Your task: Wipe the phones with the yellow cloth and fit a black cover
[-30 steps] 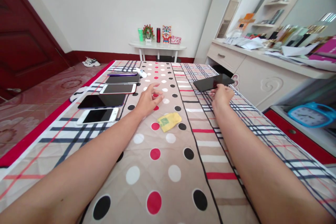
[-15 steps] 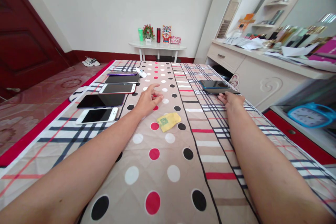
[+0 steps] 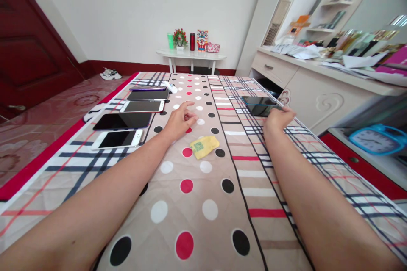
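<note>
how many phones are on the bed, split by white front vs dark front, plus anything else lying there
white-front phones: 2, the near one and one further up the row
dark-front phones: 4, three in the left row and one at the right hand
yellow cloth pouch: 1
small white bottle: 1
total: 8

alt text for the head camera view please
Two bare arms reach over a patterned bedspread: the right hand touches a dark phone lying flat, the left hand rests open on the cloth. A yellow pouch lies between them, and a row of phones lies at left.
</note>
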The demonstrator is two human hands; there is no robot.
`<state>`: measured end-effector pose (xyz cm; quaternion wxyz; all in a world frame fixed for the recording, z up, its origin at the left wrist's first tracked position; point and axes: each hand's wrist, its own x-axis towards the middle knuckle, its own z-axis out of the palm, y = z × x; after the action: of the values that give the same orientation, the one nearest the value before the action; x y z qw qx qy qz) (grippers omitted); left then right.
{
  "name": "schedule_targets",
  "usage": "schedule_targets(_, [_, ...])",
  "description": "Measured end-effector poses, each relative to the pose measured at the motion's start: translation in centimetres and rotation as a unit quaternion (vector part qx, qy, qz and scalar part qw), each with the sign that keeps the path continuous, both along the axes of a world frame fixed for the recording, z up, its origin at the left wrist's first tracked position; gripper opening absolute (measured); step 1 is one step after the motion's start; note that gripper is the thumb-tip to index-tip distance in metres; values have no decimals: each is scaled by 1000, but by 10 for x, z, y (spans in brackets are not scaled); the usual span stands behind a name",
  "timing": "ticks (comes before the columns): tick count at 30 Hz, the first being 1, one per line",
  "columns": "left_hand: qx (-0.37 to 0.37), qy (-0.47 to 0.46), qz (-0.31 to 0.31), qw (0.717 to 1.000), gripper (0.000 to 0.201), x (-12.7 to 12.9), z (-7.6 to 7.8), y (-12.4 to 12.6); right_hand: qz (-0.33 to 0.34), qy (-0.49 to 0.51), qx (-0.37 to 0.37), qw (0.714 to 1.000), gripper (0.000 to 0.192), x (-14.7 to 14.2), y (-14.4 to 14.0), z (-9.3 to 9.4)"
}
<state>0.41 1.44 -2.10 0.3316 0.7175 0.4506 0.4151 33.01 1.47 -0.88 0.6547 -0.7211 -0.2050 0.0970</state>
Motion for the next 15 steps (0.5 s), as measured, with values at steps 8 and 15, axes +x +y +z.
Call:
schedule_targets(8, [-3,-6,2,1000,63,-1,-1,1,626,-124,-269,721,33,-93,-24,29])
schedule_targets(15, [-16,-29,-14,999,64,-2,-4,4,734,-383,-199,523,18,-157,-65,38])
